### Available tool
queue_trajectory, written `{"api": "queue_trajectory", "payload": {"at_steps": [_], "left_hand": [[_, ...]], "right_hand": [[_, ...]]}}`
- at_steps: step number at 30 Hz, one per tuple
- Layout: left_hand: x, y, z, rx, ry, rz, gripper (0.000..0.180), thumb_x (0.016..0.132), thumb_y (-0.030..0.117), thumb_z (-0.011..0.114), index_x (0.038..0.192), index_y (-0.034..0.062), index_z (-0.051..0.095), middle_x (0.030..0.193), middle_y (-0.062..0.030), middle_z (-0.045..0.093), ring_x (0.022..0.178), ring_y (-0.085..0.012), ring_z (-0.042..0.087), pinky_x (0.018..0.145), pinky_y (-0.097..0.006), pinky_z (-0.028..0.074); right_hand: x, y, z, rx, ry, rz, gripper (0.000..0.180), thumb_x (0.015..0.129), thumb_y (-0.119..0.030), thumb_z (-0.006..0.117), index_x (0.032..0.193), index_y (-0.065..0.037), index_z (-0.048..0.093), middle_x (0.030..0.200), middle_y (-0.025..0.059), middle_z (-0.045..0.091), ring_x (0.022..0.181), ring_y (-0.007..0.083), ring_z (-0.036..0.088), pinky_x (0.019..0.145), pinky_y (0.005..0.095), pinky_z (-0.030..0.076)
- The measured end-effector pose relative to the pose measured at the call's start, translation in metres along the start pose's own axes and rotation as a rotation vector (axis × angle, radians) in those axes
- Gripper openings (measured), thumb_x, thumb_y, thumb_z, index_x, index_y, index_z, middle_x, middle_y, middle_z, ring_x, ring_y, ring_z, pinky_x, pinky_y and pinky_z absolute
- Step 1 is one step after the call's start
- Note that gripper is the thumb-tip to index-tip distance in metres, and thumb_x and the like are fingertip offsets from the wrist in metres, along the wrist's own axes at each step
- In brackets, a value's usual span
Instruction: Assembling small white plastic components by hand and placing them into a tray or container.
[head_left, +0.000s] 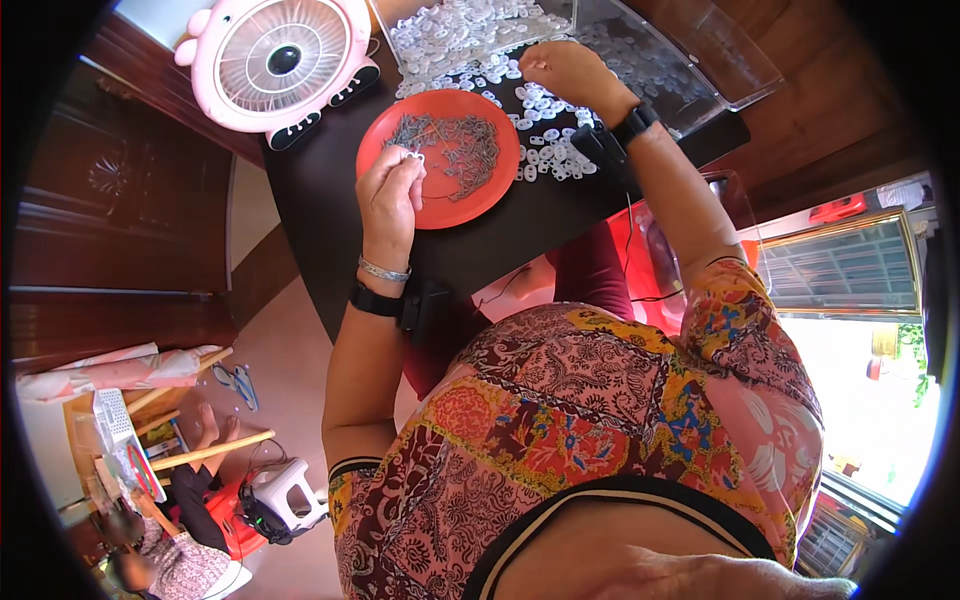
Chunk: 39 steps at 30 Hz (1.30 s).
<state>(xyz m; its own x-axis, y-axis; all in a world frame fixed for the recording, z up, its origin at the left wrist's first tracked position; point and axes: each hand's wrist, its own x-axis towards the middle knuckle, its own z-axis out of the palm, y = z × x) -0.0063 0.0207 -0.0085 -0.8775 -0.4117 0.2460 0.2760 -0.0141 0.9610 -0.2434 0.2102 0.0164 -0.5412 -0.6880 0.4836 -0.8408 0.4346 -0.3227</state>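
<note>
The left hand [392,195] hovered over the near rim of the red plate [430,205], fingers pinched shut on a small white ring [416,157]. The right hand [565,72], curled, rested among loose white rings [545,135] by the clear bin [640,60]; its grasp could not be told. The plate held grey metal pieces [455,140]. A pink fan [280,60] crowded the dark table [330,200].

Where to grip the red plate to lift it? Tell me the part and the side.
Take the red plate by its bare right rim, coming from the right. It lies flat on the dark table; its middle holds a pile of small metal pieces, and the left hand hangs over its left edge.
</note>
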Motion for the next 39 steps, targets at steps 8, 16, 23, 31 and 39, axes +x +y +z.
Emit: {"api": "queue_trajectory", "payload": {"at_steps": [8,16,23,31,39], "left_hand": [[-0.001,0.003,-0.001,0.000,0.027,-0.012,0.019,0.086,0.011,0.049,0.069,0.0022,0.052,0.056,0.0002,0.045,0.046,-0.0065,0.038,0.045,-0.021,0.030],[-0.002,0.006,0.001,0.014,0.011,-0.017,0.020,0.086,0.013,0.048,0.068,0.0041,0.052,0.054,0.0006,0.046,0.046,-0.0060,0.039,0.043,-0.020,0.028],[-0.004,0.008,0.001,0.020,-0.033,-0.004,0.021,0.086,0.017,0.048,0.070,0.0058,0.054,0.055,0.0007,0.049,0.047,-0.0054,0.043,0.042,-0.019,0.027],[-0.010,0.012,0.004,-0.075,-0.172,0.024,0.019,0.088,0.014,0.047,0.075,0.0026,0.055,0.064,-0.0033,0.055,0.055,-0.0090,0.052,0.048,-0.020,0.035],[-0.006,0.007,-0.003,-0.253,-0.154,0.013,0.018,0.087,0.018,0.043,0.077,0.0044,0.049,0.070,-0.0102,0.056,0.062,-0.0185,0.055,0.054,-0.025,0.039]], "right_hand": [[0.006,0.004,0.019,-0.248,-0.210,-0.068,0.023,0.075,-0.029,0.057,0.076,-0.006,0.060,0.080,0.0137,0.063,0.081,0.0341,0.060,0.072,0.0450,0.047],[0.007,0.003,0.023,-0.101,-0.201,-0.055,0.013,0.074,-0.021,0.057,0.078,-0.008,0.060,0.080,0.0113,0.064,0.076,0.0330,0.061,0.070,0.0438,0.048],[-0.005,-0.015,0.011,0.333,-0.142,0.073,0.019,0.079,-0.019,0.065,0.093,-0.007,0.065,0.083,0.0069,0.066,0.072,0.0179,0.063,0.066,0.0308,0.049],[-0.029,-0.106,0.008,1.195,-0.334,0.136,0.016,0.085,-0.004,0.063,0.100,-0.001,0.062,0.088,0.0015,0.064,0.078,0.0071,0.060,0.073,0.0209,0.049],[-0.041,-0.135,0.030,1.231,-0.199,0.037,0.017,0.085,-0.001,0.063,0.102,-0.002,0.064,0.093,0.0030,0.066,0.087,0.0087,0.061,0.081,0.0232,0.049]]}}
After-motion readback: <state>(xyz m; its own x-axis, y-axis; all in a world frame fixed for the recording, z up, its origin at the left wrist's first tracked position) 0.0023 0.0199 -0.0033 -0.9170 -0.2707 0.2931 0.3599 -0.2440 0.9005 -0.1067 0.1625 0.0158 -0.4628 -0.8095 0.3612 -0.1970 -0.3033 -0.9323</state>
